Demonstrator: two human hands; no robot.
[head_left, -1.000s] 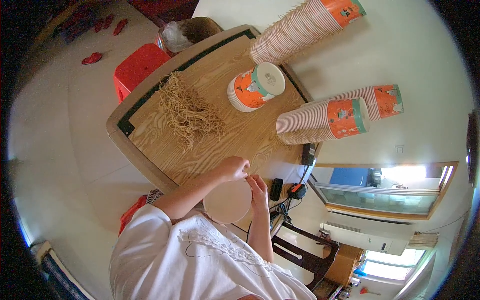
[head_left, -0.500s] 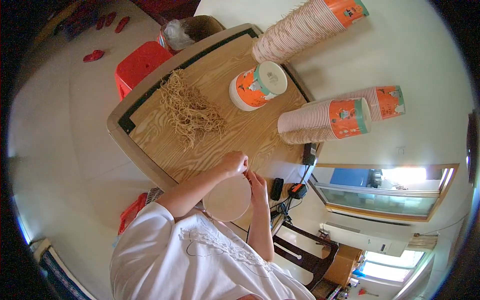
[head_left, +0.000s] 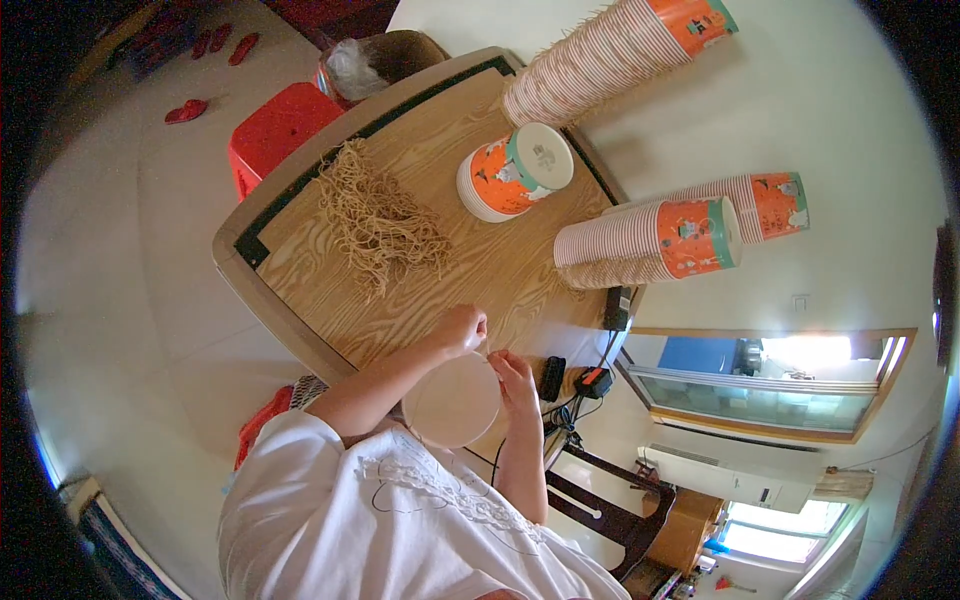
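Farthest left on the floor you have a red slipper (head_left: 186,112), then a red stool (head_left: 283,132) by the table (head_left: 330,315). On the tabletop lies a loose heap of tan strands (head_left: 385,228), so there seems to be plenty of it left to use. Nearer you, at the table's edge and in front of your white shirt (head_left: 400,500), sits the pale round tub (head_left: 451,400), as it appears to be; you can't tell from here whether its mouth or its base shows. Your left hand (head_left: 463,328) is just above its rim, fingers curled and pressed together; whether they pinch a strand, I cannot tell. Your right hand (head_left: 514,378) pinches the rim at its upper right, so I judge this piece unfinished. Beyond, the short stack (head_left: 492,185) shows no strands that I can make out, and may be what is left. The tall stack (head_left: 595,70) and the lying stack (head_left: 640,240) have strands along their rims, so they look like the done share. The rear stack (head_left: 770,208), partly hidden, I can't judge.
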